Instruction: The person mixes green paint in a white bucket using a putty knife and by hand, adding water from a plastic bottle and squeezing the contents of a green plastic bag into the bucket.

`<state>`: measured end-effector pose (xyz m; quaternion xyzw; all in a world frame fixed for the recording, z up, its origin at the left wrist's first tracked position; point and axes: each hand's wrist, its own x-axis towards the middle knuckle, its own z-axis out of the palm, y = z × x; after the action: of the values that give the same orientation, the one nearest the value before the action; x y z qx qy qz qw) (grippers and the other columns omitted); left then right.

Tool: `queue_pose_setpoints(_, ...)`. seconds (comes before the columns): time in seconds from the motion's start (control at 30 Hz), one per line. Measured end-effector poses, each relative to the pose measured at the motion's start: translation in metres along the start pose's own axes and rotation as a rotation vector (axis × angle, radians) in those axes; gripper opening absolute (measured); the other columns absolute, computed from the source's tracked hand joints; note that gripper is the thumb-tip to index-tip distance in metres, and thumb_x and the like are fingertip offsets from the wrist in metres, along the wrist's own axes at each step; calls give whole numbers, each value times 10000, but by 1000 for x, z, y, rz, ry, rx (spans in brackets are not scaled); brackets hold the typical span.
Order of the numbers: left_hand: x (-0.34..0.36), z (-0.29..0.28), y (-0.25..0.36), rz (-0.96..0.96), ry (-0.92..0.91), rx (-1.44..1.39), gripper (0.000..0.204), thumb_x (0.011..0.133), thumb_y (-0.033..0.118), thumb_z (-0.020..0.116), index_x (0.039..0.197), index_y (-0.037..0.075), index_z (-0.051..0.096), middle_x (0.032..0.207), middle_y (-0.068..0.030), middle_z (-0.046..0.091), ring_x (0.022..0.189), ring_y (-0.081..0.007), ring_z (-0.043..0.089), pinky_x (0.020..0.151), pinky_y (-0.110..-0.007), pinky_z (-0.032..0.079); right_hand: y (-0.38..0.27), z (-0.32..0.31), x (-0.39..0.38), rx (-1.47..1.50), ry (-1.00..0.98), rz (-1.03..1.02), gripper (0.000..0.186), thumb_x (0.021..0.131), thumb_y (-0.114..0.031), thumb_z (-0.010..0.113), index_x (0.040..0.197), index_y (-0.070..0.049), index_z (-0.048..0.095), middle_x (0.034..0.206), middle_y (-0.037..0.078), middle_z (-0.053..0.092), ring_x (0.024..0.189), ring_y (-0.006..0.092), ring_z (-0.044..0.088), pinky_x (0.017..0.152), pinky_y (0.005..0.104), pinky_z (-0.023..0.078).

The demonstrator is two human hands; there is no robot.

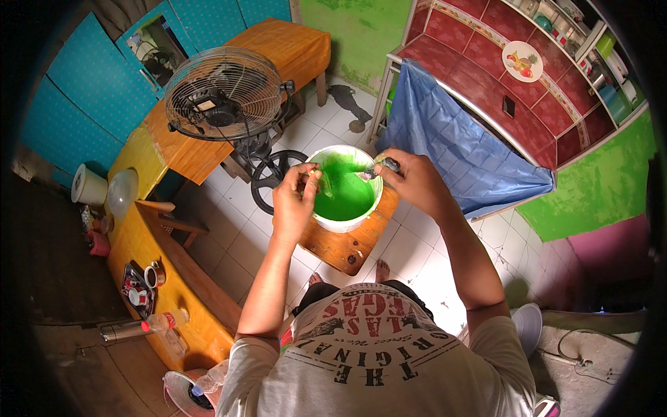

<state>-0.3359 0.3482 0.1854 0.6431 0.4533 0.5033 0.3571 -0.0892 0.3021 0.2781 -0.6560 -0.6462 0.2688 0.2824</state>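
Observation:
A white bucket [345,226] of bright green paint [342,193] stands on a wooden stool [337,248] in front of me. My left hand [294,198] is at the bucket's left rim, its thumb and fingers pinched together. A thin, clear, green-tinged piece [328,182] seems to hang from them over the paint; its kind is unclear. Over the right rim, my right hand [415,179] grips a short tool with a dark handle [390,165]. The tool's pale, flat tip [366,176] points left above the paint and has green on it.
A large black fan [221,94] stands beyond the bucket to the left, near a long wooden table [295,52]. Cups on a tray and a plastic bottle [165,321] lie on the orange bench at left. A blue sheet [445,139] hangs from the red-tiled counter at right.

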Motion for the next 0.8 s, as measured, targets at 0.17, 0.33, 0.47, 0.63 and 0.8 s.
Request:
queue_pose_setpoints(0.17, 5, -2, 9, -11, -45, 35, 179, 995, 87, 694, 1145, -13, 698, 845, -76, 747, 702, -94, 672, 651, -265, 547, 24, 6, 0, 42, -87, -125, 258, 938, -228, 731, 1123, -50, 700, 780, 150, 636, 689, 220, 602, 650, 363, 485)
queue_pose_setpoints(0.33, 7, -4, 8, 16, -63, -8, 192, 993, 81, 690, 1162, -9, 699, 837, -74, 738, 728, -99, 678, 671, -275, 548, 31, 18, 3, -44, -110, -184, 293, 909, -171, 722, 1173, -50, 681, 1012, 157, 641, 825, 255, 657, 761, 381, 517)
queue_pose_setpoints(0.47, 7, -9, 11, -1, -153, 13, 197, 1014, 69, 663, 1188, -23, 665, 1083, -67, 760, 786, -78, 651, 707, -251, 553, 26, 28, 4, -165, -129, -209, 353, 910, -163, 696, 1244, -60, 645, 1194, 192, 609, 996, 373, 662, 877, 453, 520)
queue_pose_setpoints(0.63, 4, -4, 18, 25, -193, 17, 189, 1013, 56, 659, 1185, -21, 671, 1058, -54, 759, 788, -71, 650, 715, -251, 558, 18, 43, 8, -188, -104, -271, 330, 907, -185, 680, 1203, -47, 629, 1206, 215, 585, 1080, 412, 651, 929, 501, 524)
queue_pose_setpoints(0.8, 3, 0, 22, 43, -165, 53, 179, 1005, 64, 671, 1166, -14, 676, 1026, -66, 769, 778, -85, 678, 716, -267, 568, 20, 47, 11, -136, -68, -396, 257, 947, -179, 649, 1161, -40, 617, 1217, 233, 576, 1083, 433, 648, 933, 515, 521)
